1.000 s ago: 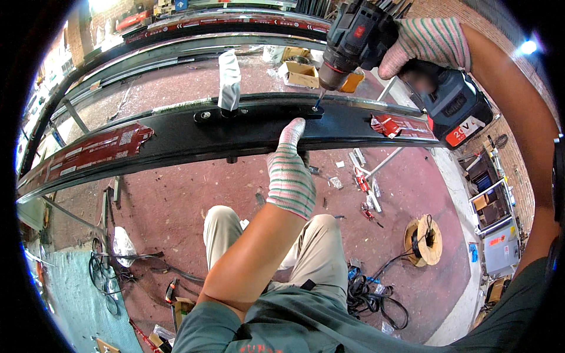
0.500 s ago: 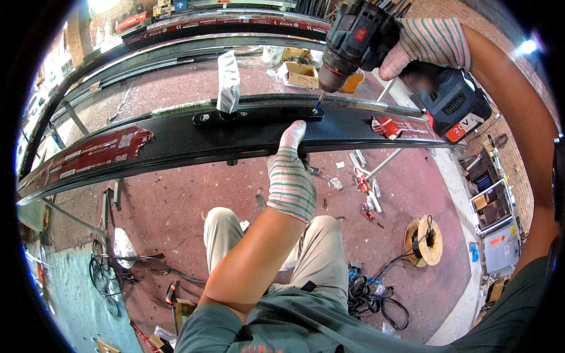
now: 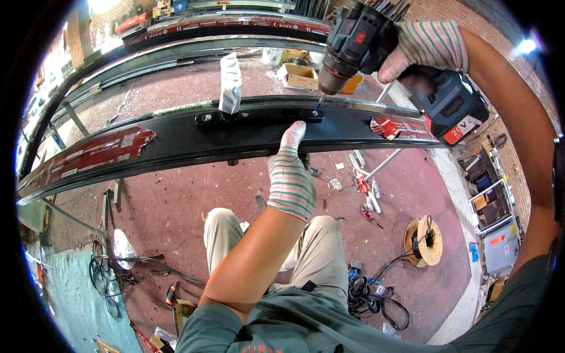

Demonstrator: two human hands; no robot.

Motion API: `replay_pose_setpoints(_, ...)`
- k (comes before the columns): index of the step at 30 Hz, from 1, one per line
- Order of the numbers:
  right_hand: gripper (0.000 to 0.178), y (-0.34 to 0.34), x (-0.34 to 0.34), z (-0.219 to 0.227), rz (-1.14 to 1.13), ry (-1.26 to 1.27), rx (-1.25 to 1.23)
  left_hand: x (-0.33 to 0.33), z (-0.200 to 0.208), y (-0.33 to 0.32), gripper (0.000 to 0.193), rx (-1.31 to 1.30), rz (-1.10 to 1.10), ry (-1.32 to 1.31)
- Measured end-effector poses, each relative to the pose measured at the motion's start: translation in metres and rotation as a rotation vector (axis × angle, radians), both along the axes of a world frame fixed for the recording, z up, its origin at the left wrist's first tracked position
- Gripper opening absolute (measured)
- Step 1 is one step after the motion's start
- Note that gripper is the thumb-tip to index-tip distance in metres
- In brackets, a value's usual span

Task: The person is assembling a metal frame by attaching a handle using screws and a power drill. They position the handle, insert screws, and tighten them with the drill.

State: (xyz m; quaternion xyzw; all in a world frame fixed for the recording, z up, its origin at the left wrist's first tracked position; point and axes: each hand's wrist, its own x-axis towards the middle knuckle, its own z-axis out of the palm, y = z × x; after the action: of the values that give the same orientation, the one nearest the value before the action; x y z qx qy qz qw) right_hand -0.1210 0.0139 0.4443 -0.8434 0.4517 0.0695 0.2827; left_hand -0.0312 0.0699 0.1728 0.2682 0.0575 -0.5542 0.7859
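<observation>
A long black metal profile [image 3: 347, 125] with torn red protective film runs across in front of me. On its upper face lies a narrow black handle plate [image 3: 268, 115], from which a lever wrapped in white [image 3: 230, 84] sticks up at the left. My left hand [image 3: 292, 170], in a striped knit glove, grips the profile's near edge, its thumb on top just below the plate. In my gloved right hand [image 3: 426, 47] is a black cordless drill [image 3: 364, 38], held by its grip. The drill's bit [image 3: 318, 105] points down onto the plate's right end, where a screw appears to sit.
More long profiles [image 3: 235, 26] lie on a rack beyond. An open cardboard box [image 3: 300, 76] stands on the far floor. A wooden cable spool [image 3: 432, 244] and tangled black cable [image 3: 376, 297] lie on the reddish floor at right. Another cable [image 3: 100, 273] trails at left.
The drill has shifted very slightly downward at the plate's right end. My left hand has stayed in place on the profile.
</observation>
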Motion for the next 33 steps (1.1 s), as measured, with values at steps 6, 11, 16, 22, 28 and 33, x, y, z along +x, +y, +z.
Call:
replay_pose_setpoints(6, 0.037, -0.016, -0.014, -0.009, -0.030, 0.148, -0.208, 0.005, -0.004, 0.005, 0.034, -0.027, -0.035, -0.001)
replay_pose_setpoints(11, 0.042, -0.023, -0.021, -0.004, -0.087, 0.176, -0.126, 0.010, -0.010, 0.003, 0.032, -0.008, -0.126, 0.008)
replay_pose_setpoints(16, 0.042, -0.017, -0.016, -0.009, 0.023, 0.115, -0.108, 0.017, -0.013, 0.005, 0.031, -0.032, -0.103, 0.015)
replay_pose_setpoints(22, 0.041, -0.016, -0.015, -0.008, 0.011, 0.159, -0.158, 0.013, -0.010, 0.006, 0.030, -0.022, -0.137, -0.003)
replay_pose_setpoints(28, 0.044, -0.015, -0.016, -0.007, -0.128, 0.143, -0.128, 0.012, -0.020, 0.004, 0.033, -0.055, -0.168, -0.024)
replay_pose_setpoints(33, 0.044, -0.023, -0.009, -0.012, -0.145, 0.155, -0.189, 0.014, -0.034, 0.007, 0.035, -0.177, -0.070, -0.008)
